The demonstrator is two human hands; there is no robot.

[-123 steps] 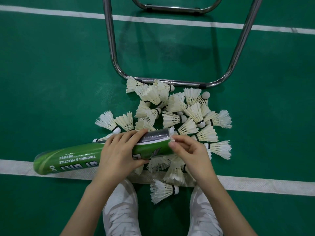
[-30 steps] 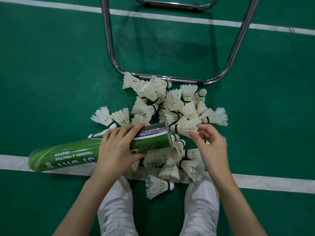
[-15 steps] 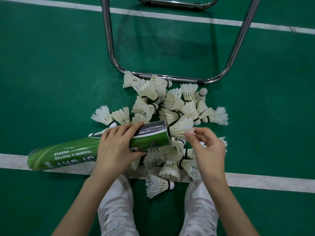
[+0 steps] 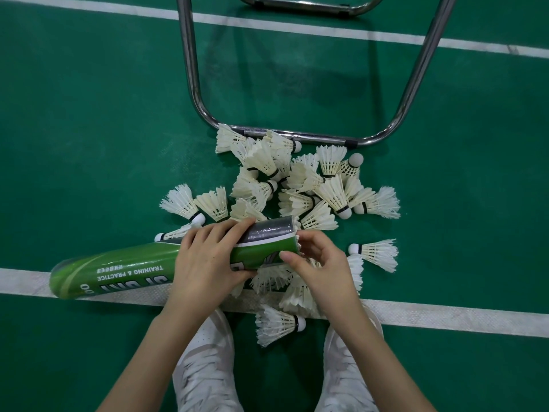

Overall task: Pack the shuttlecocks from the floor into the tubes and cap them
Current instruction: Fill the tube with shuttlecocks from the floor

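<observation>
A green shuttlecock tube (image 4: 124, 267) lies almost level above the white floor line, its open mouth pointing right. My left hand (image 4: 208, 257) grips the tube near that mouth. My right hand (image 4: 319, 263) is at the mouth, fingers curled against a shuttlecock (image 4: 298, 243) whose feather edge barely shows at the rim. The thumb rests on the tube's rim. Several white feather shuttlecocks (image 4: 297, 185) lie in a heap on the green floor behind and under the hands. One lone shuttlecock (image 4: 375, 253) lies to the right, another (image 4: 277, 325) between my shoes.
A chrome tube frame (image 4: 297, 135) of a chair stands on the floor just beyond the heap. White court lines (image 4: 445, 318) cross near my white shoes (image 4: 205, 367) and at the far edge. No cap or second tube is in view.
My right hand brought a shuttlecock from the heap to the tube mouth and pushed it in; it stuck out half a second ago and now sits almost wholly inside.
</observation>
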